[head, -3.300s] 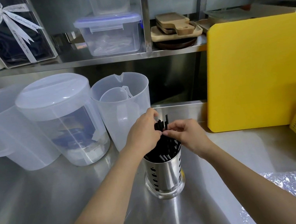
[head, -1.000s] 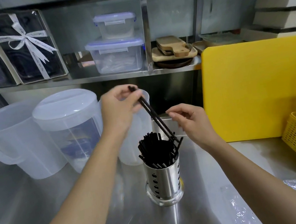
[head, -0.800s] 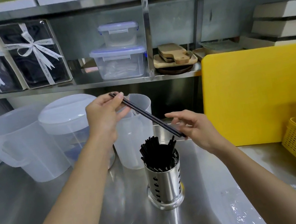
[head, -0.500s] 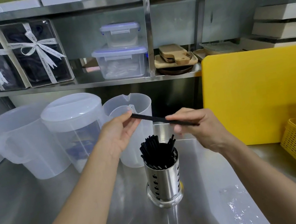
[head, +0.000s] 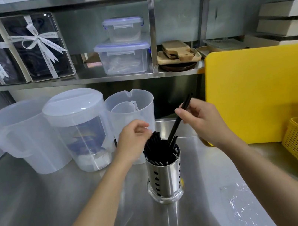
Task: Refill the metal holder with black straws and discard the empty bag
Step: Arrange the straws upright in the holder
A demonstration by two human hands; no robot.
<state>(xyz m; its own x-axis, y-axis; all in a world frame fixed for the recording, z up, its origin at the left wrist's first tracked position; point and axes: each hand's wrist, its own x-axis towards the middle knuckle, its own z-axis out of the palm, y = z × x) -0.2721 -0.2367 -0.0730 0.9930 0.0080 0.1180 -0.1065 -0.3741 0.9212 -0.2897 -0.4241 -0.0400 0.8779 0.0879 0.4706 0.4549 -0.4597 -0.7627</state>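
one metal holder (head: 165, 178) mid countertop (head: 42, 208), packed with uncounted black straws (head: 157, 149). one bag (head: 243, 207) by front right edge. tilted straw (head: 176, 128) pinched in right hand (head: 204, 123), tip in holder. left hand (head: 133, 142) curled at straw tops, grip unclear.

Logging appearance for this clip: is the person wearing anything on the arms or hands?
Nothing visible. The left forearm and right forearm are bare, with no sleeves in frame. The left hand and right hand show no gloves, rings, watch or bands.
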